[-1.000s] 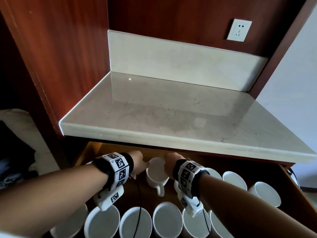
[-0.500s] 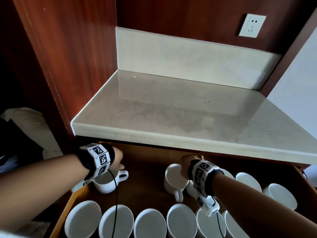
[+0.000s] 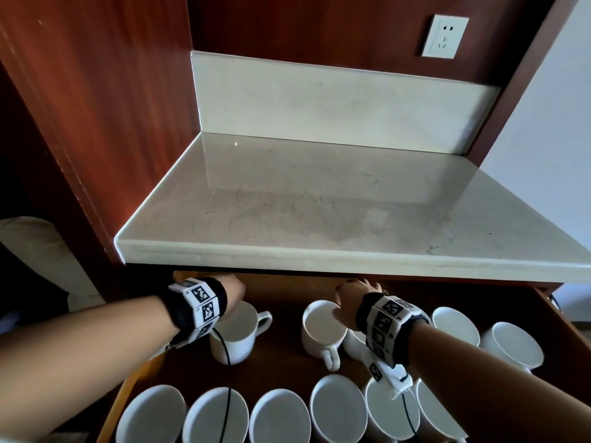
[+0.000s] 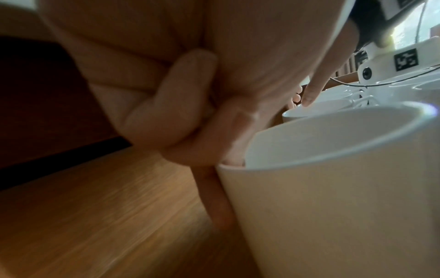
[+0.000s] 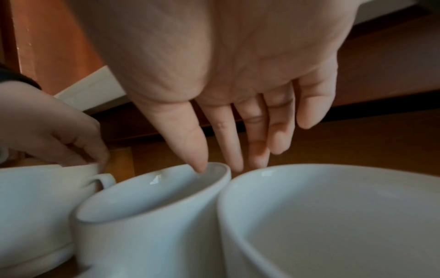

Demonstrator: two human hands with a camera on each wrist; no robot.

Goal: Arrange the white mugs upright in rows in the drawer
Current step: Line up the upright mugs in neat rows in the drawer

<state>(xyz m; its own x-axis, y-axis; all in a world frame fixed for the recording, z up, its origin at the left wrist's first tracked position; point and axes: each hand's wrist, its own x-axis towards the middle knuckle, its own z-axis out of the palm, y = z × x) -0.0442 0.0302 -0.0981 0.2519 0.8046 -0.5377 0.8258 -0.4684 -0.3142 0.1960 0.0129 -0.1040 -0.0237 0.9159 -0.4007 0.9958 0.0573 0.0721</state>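
Observation:
Several white mugs stand upright in an open wooden drawer [image 3: 281,362]. My left hand [image 3: 235,294] pinches the far rim of a mug [image 3: 236,334] in the back row, its handle pointing right; in the left wrist view the curled fingers [image 4: 190,131] clamp that rim [image 4: 333,188]. My right hand [image 3: 351,295] holds the middle mug [image 3: 323,330], whose handle points toward me. The thumb [image 5: 200,165] is inside its far rim [image 5: 152,206] and the fairly straight fingers sit outside.
A full row of mugs [image 3: 278,417] lines the drawer's front. More mugs [image 3: 455,324] stand at the back right, one [image 5: 333,216] right beside the middle mug. The marble counter [image 3: 319,225] overhangs the drawer's back, close above both hands.
My left hand went left to a mug at the drawer's left side, took it by the rim and brought it right, nearer the middle mug. My right hand stayed on the middle mug.

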